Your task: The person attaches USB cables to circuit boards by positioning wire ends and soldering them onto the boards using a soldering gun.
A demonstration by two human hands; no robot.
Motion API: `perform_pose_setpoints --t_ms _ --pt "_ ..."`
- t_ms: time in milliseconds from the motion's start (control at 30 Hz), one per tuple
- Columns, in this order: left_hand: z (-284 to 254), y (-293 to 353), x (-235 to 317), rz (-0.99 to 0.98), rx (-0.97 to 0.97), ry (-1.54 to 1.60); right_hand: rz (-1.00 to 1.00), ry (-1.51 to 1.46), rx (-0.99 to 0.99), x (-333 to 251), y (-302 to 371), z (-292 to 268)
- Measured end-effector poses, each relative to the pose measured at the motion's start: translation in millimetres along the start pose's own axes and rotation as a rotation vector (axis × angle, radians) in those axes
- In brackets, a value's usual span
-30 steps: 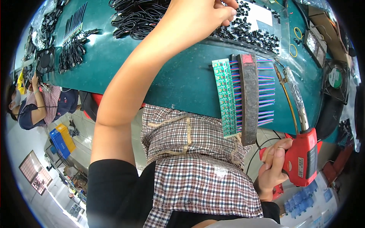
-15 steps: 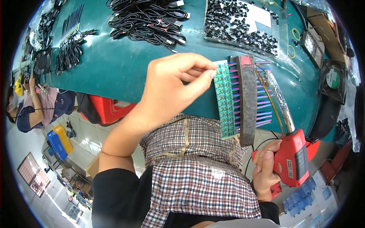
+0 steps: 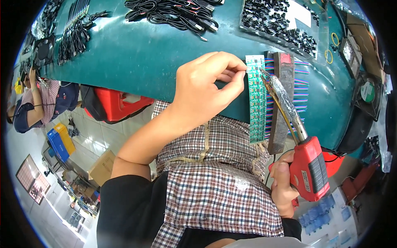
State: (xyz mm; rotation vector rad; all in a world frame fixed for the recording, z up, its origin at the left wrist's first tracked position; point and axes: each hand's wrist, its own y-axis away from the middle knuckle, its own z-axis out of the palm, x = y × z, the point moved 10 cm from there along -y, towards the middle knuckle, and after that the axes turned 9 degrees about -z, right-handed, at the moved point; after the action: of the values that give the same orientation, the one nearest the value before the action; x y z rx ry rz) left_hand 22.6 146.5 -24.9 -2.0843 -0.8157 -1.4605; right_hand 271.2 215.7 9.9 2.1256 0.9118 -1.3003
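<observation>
A green circuit board panel (image 3: 257,103) lies at the table's edge, with rows of small parts on it. Thin coloured wires (image 3: 301,87) run from its right side under a dark, worn bar (image 3: 282,103) with a red patch at its far end. My right hand (image 3: 284,182) grips a red soldering gun (image 3: 309,169); its metal barrel crosses the bar, and the tip is at the board's far right part. The fingertips of my left hand (image 3: 211,84) are pinched together at the board's far left edge. Whatever they hold is too small to make out.
Bundled black cables (image 3: 173,14) lie at the back, and more cables (image 3: 74,43) at the left. A clear tray (image 3: 281,37) holds many small black parts. Fans (image 3: 367,91) stand at the right edge. Another person (image 3: 45,95) sits far left, near a red stool (image 3: 115,105).
The soldering gun's tip has moved left, from beyond the bar to the board. My left hand remains pinched at the board's edge. The whole view has shifted slightly.
</observation>
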Motion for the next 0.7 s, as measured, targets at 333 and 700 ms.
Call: perform_pose_setpoints --t_ms 333,700 --pt "-1.2 -3.2 -1.0 0.023 0.054 -0.015 0.070 0.044 -0.035 6.9 2.3 5.1" --pt "2.0 -4.7 0.3 0.027 -0.009 -0.055 0.064 -0.018 -0.025 3.9 -5.7 9.4"
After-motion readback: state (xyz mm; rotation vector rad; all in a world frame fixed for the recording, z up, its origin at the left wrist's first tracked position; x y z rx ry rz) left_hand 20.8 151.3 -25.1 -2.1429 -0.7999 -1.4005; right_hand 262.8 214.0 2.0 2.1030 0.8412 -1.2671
